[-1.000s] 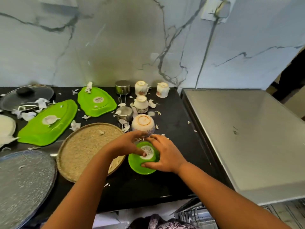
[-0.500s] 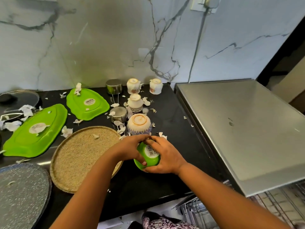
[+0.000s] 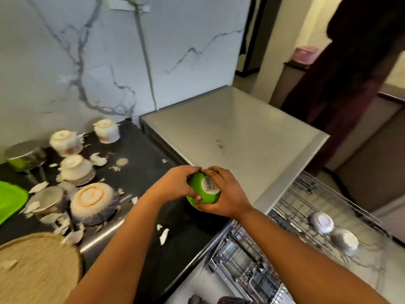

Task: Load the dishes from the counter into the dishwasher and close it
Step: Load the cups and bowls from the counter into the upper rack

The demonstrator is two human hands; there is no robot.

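Observation:
A small green bowl (image 3: 202, 189), bottom up with a barcode sticker, is held above the black counter (image 3: 140, 172) near its right end. My left hand (image 3: 173, 185) grips its left side and my right hand (image 3: 225, 194) cups its right side and underside. Lower right, the dishwasher's wire rack (image 3: 306, 220) is pulled out, with two upturned white cups (image 3: 322, 222) in it. On the counter at left stand several upturned cups (image 3: 65, 142), a patterned bowl (image 3: 93, 202), steel cups (image 3: 24, 156) and a woven round mat (image 3: 37, 270).
A grey steel appliance top (image 3: 230, 139) lies right of the counter, above the rack. A green tray's corner (image 3: 8, 200) shows at the left edge. White paper scraps (image 3: 164, 235) litter the counter. A dark curtain (image 3: 350, 73) hangs at the far right.
Both hands lifted the green bowl off the counter and carried it right, tilting it. The view swung right, bringing the open dishwasher rack into sight.

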